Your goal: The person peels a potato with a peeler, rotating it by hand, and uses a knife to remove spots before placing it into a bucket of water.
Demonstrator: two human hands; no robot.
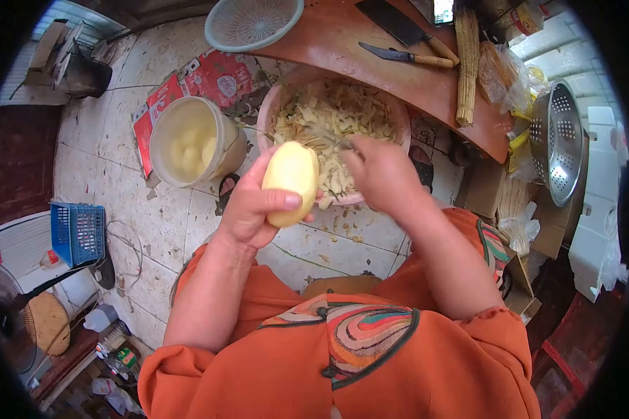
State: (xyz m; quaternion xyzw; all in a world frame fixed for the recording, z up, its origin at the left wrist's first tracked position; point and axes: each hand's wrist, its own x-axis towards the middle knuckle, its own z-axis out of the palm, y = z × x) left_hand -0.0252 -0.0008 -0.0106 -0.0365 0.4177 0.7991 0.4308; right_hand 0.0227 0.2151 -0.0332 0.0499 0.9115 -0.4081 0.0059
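My left hand [253, 202] holds a large peeled yellow potato [291, 183] upright, with the thumb across its front. Just to the right, my right hand [384, 171] is closed around a small peeler [334, 137], which is blurred by motion and does not touch the potato. Beneath both hands, a pink basin [404, 119] on the floor holds a heap of pale peelings [342, 105]. Left of the basin is a clear plastic bucket [162, 143] with peeled potatoes in cloudy water.
A brown table [314, 31] carries a cleaver [395, 24], a small knife [405, 57] and a pale green strainer [254, 24]. A metal colander [558, 143] stands at the right. On the left are a blue basket [78, 234] and a fan [7, 314].
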